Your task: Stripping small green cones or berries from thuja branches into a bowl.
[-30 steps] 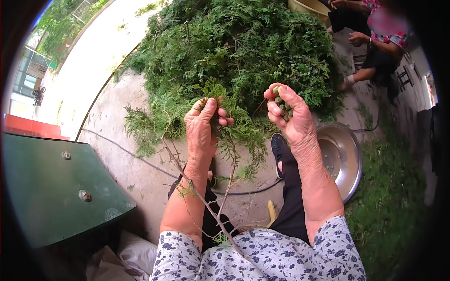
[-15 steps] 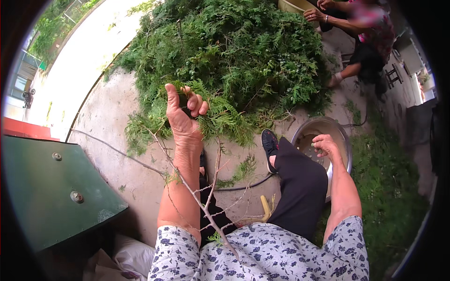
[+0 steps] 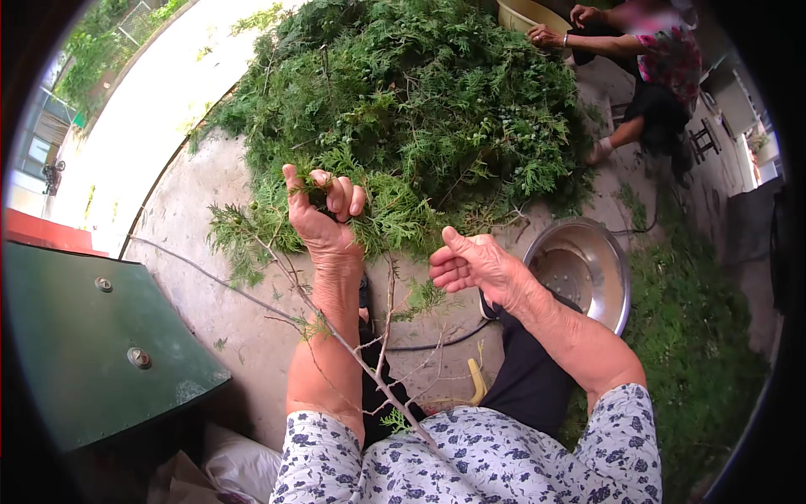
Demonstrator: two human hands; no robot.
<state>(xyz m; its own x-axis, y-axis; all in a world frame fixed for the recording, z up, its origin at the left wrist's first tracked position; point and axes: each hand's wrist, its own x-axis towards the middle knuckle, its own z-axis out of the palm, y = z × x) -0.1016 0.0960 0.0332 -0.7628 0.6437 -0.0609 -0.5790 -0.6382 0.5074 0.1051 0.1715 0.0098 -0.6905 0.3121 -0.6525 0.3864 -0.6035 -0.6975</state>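
**Left hand holds a branch**

Its fingers curl round the leafy end; the bare stem reaches down to the shirt. The right hand has bent fingers; I cannot tell if it hides anything. From far away, I guess the branch is light, the leaves soft, the thin twigs snappy; I'd grab the thick stem. Beyond sit a metal bowl and a green pile. I can read no words or brands.

Branch: evergreen, thin gry-brn stem, forked; lower pt mostly bare w/ fine side twigs, 1 sm. grn tuft nr butt
Branch pose: slants up-L, butt over shirt front; leafy end in L hand, fingers curled in
Sprays: flat, feathery, brt grn; overlap dk grn pile in view, boundary unclear
Basin: rnd, shiny metal, wide rim; few sm. specks on btm; R of branch, well apart, lower edge partly hidden
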